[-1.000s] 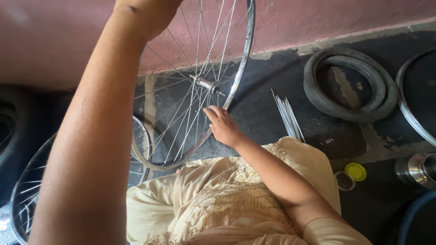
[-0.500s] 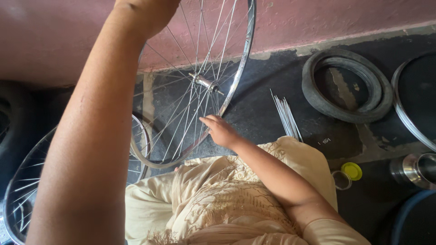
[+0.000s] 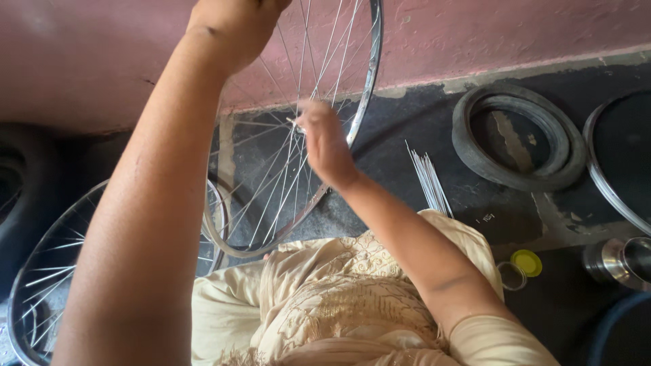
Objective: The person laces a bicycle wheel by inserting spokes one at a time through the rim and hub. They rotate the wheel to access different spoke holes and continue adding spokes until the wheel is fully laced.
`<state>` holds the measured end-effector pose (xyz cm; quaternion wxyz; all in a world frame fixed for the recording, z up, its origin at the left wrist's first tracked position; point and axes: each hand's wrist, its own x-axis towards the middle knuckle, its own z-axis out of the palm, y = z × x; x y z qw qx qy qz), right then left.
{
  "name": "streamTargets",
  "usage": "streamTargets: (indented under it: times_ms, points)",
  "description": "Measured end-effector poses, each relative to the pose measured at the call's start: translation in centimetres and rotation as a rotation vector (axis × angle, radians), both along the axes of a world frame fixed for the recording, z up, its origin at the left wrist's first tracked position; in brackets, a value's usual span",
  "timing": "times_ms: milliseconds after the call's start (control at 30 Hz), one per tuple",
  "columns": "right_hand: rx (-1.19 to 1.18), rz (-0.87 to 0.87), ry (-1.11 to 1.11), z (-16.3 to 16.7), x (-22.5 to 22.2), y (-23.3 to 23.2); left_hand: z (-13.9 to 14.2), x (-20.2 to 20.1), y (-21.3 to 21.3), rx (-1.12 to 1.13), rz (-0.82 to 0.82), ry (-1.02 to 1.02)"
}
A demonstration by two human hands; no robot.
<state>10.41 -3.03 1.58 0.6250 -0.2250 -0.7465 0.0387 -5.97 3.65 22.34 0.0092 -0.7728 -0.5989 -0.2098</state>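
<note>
A spoked bicycle wheel [image 3: 359, 102] with a shiny metal rim stands upright in front of me, over my lap. My left hand [image 3: 230, 27] grips the top of it, with the arm stretched up through the view. My right hand [image 3: 322, 139] is raised at the middle of the wheel, fingers closed around the hub area among the spokes; the hub itself is hidden behind the hand.
A bundle of loose spokes [image 3: 428, 179] lies on the dark floor beside my knee. A black tyre [image 3: 519, 139] lies farther right, with another rim [image 3: 610, 183] at the right edge. A second spoked wheel [image 3: 47, 285] lies at left. A yellow lid [image 3: 527, 263] and metal cups [image 3: 620, 261] sit at right.
My right hand has risen from the lower spokes up to the wheel's centre. The left hand keeps its hold at the top.
</note>
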Motion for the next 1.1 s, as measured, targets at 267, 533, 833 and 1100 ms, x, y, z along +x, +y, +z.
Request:
streamTargets:
  times_ms: [267,533,833,1100]
  points:
    - [-0.380,-0.225,-0.125,5.2,-0.7,2.6,2.3,1.3,-4.7,0.074,-0.030,-0.071]
    - [-0.375,-0.372,-0.248,4.9,-1.4,1.6,1.5,1.1,-5.3,0.191,-0.115,-0.063]
    - [-0.311,-0.506,-0.282,6.5,0.1,2.0,2.9,2.7,-7.7,0.079,-0.086,-0.037]
    - [-0.340,-0.611,-0.407,9.5,1.0,-0.4,2.6,1.5,-9.3,0.168,-0.178,-0.048]
